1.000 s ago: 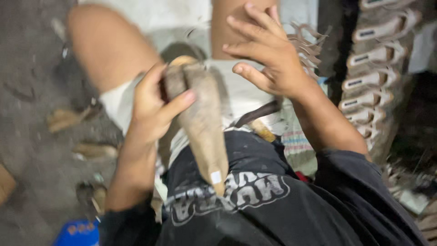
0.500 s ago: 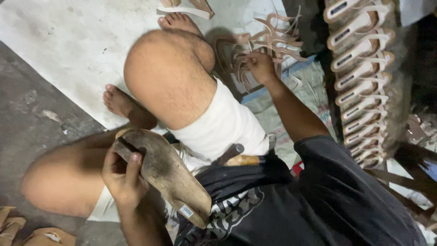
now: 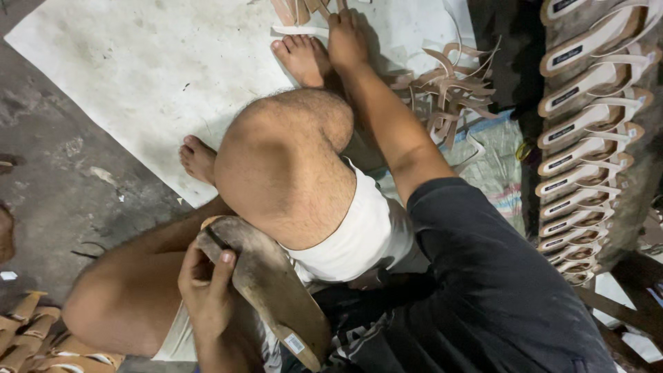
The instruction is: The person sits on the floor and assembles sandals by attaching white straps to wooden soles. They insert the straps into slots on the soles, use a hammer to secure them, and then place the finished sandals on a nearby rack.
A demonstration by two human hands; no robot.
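From my seat I see the left hand point(image 3: 206, 290) low in the view, its fingers clamped round the toe end of a brown sandal sole point(image 3: 266, 287), thumb pressed on top. The sole rests across the lap, its long axis running from the hand near the left thigh down toward the bottom edge of the view, where a small pale label sits at the heel end.

The right hand point(image 3: 347, 41) is stretched far out along the floor, past the raised knee, to the top edge of the white sheet point(image 3: 138, 76) spread there. Its fingers lie flat and together on a pale strap piece point(image 3: 298, 30) just beside the bare right foot point(image 3: 302, 59); whether they actually pinch it I cannot tell (the fingertips are cut off at the frame edge). So the strap lies well apart from the sole, straight ahead of it, and the right hand is plainly the nearer one.

Between the two stands the bent right knee, and the reaching forearm passes close beside it. To the right of that arm a loose heap of tan straps point(image 3: 449, 97) lies on the floor, and beyond it a row of finished sandals point(image 3: 580, 138) stands stacked along the right side. More tan pieces point(image 3: 34, 338) sit at the bottom left corner.
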